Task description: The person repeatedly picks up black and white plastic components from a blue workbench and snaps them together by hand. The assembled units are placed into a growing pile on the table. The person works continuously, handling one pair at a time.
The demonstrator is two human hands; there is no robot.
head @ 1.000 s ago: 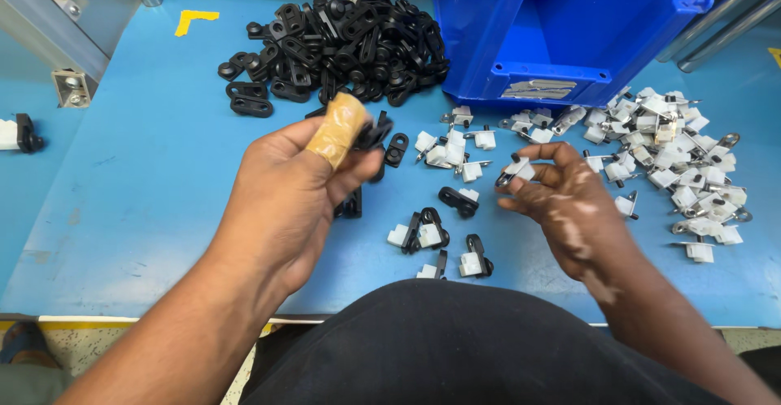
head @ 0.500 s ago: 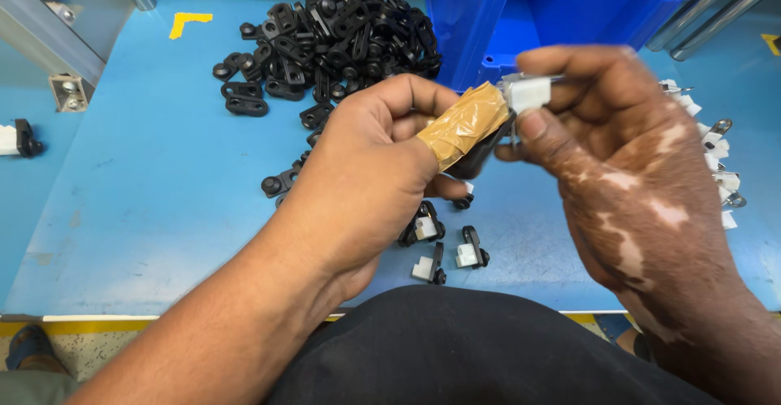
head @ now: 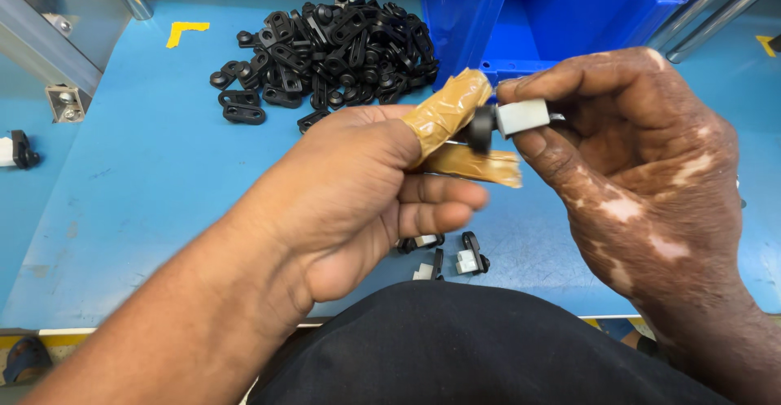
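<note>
Two hands raised closer than before, left hand (head: 366,185) with two taped fingers (head: 451,104) pinching black ring (head: 480,127), right hand (head: 643,169) gripping white block (head: 522,116), three assembled clips (head: 443,254) on table (head: 138,185).

Head view. Left hand (head: 358,185) and right hand (head: 643,161) meet above a blue table (head: 138,185). Left thumb and forefinger are wrapped in tan tape (head: 451,108). Right fingers pinch a small white block (head: 522,116), its end touching a black round piece (head: 480,127) at the taped fingertips. Pile of black clips (head: 333,39) lies beyond, beside a blue bin (head: 569,10). Three assembled black-and-white pieces (head: 446,254) lie near the table's front edge.
</note>
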